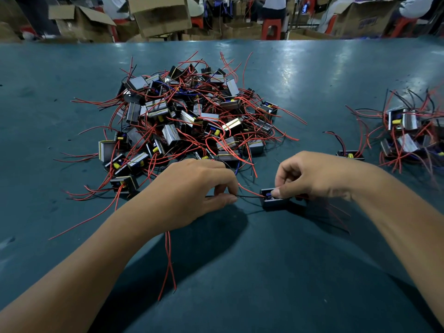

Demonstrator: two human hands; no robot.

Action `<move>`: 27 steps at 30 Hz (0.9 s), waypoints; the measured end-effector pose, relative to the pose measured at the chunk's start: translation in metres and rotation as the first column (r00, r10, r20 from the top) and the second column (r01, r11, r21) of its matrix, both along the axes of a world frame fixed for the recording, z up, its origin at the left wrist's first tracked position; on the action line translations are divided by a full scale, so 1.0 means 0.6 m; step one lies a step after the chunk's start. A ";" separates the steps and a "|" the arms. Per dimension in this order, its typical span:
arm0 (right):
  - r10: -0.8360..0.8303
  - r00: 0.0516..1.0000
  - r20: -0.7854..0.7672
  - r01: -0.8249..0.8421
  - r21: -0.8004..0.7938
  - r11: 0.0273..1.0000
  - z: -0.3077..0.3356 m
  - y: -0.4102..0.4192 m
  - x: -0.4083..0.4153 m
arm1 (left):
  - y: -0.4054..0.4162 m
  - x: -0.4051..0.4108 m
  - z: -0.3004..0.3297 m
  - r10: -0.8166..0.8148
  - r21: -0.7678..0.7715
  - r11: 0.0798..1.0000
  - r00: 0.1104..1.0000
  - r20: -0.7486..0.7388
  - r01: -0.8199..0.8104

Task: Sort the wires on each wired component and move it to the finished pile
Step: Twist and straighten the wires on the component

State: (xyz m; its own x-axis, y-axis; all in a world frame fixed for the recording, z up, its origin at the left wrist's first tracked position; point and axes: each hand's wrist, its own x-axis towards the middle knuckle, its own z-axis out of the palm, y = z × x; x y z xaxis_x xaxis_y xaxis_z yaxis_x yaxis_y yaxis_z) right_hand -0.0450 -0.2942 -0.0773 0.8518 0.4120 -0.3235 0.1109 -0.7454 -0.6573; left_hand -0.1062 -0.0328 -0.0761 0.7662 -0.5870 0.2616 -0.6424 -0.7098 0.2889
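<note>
While the right hand [312, 176] grips the component [274, 200], the left hand [192, 188] pinches its black wire [247, 196].

A small dark wired component [274, 200] is sitting on the teal tabletop [240, 272] in front of the person, its open top showing a blue part. A thin black wire [248, 196] is stretching level from it toward the left, and a red wire [249, 190] is arching just above that. Two more red wires [169, 260] are trailing toward the near edge. Farther back, a big tangled heap of unsorted components [182, 121] is lying in the middle, grey-sided blocks with yellow parts and red leads sticking out every way. Off to the right a smaller finished pile [408, 133] is resting, with one lone component [350, 155] lying just beside it.
</note>
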 end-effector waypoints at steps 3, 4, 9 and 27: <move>0.017 0.999 -0.038 -0.017 -0.005 1.000 0.001 0.000 0.004 | 0.001 0.001 0.000 0.005 -0.009 1.000 1.000 -0.022 -0.006; 0.018 0.999 -0.043 -0.018 0.017 1.000 -0.001 -0.001 0.003 | 0.001 0.001 -0.001 0.006 -0.009 1.000 1.000 -0.026 -0.007; -0.012 1.000 -0.021 0.013 0.052 0.999 -0.009 0.001 0.001 | -0.001 0.001 -0.004 0.019 -0.013 1.000 1.000 -0.025 -0.019; 0.023 0.997 -0.076 -0.012 0.135 0.991 -0.008 -0.013 -0.001 | 0.010 0.009 0.005 -0.029 -0.085 0.996 0.998 -0.051 0.024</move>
State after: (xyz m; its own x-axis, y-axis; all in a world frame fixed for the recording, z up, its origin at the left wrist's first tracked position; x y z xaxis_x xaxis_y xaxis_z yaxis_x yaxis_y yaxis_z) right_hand -0.0456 -0.3018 -0.0823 0.8186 0.4711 -0.3286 0.0682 -0.6478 -0.7588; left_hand -0.1007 -0.0271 -0.0729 0.7645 -0.5848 0.2712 -0.6433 -0.6645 0.3803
